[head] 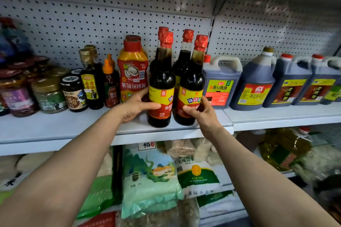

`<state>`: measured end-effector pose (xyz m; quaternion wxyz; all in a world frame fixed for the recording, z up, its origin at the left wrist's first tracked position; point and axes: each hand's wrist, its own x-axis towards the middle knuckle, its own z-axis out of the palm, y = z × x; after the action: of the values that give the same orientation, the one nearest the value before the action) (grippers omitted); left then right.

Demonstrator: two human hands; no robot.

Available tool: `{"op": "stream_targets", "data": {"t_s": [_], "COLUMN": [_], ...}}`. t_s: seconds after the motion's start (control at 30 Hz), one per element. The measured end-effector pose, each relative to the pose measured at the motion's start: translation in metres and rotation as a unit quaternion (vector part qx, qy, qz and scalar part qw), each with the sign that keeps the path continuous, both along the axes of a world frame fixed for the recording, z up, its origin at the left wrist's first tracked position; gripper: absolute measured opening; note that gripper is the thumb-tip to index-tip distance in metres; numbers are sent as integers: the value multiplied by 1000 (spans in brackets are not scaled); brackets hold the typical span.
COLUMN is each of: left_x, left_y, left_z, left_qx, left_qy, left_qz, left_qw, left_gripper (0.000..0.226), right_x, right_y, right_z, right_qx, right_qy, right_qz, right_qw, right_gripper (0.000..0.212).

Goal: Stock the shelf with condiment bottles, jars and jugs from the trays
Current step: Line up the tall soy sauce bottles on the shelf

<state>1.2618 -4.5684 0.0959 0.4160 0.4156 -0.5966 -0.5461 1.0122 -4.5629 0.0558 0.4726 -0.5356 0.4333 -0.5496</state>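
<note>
Both grips grasping: L hand (135,105) front-left bottle (160,86), R hand (202,111) front-right bottle (191,86).

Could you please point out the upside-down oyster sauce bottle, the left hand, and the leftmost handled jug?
oyster sauce bottle (133,77): head view, label.
left hand (137,106): head view, back of hand.
leftmost handled jug (220,86): head view, front label.

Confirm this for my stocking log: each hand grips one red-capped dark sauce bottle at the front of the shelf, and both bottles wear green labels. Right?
Not quite. In the head view the left hand and right hand each grip a red-capped bottle, left bottle and right bottle, on the shelf, but their labels are yellow over red, not green.
</note>
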Motion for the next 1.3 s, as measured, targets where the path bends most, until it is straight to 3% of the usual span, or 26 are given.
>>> {"op": "stream_targets", "data": {"t_s": [0.17,0.27,0.33,0.43,0.53,0.73,1.3], "left_x": [9,-1,-14,-30,-36,-38,-41], "left_y": [7,21,33,42,41,29,16], "left_z": [-16,-26,-31,-38,-43,-45,-50], "left_qx": [-14,-29,-46,-99,-121,-76,-80], "left_qy": [-19,-26,-40,-83,-105,-113,-127], "left_qz": [64,101,129,195,253,291,305], "left_qw": [998,994,990,972,954,947,940], "left_gripper": [66,66,78,96,96,87,77], "right_x": [-4,-10,-13,-13,-14,-15,-5], "right_y": [3,6,8,6,4,0,-23], "right_z": [-7,-10,-12,-13,-15,-17,-18], "right_qx": [-13,-12,-9,-13,-14,-24,-23], "right_qy": [34,39,41,50,57,81,90], "right_qz": [-12,-6,-9,-14,-22,-31,-48], "right_qw": [999,999,999,999,998,996,994], "right_gripper": [61,74,78,68,61,60,65]}}
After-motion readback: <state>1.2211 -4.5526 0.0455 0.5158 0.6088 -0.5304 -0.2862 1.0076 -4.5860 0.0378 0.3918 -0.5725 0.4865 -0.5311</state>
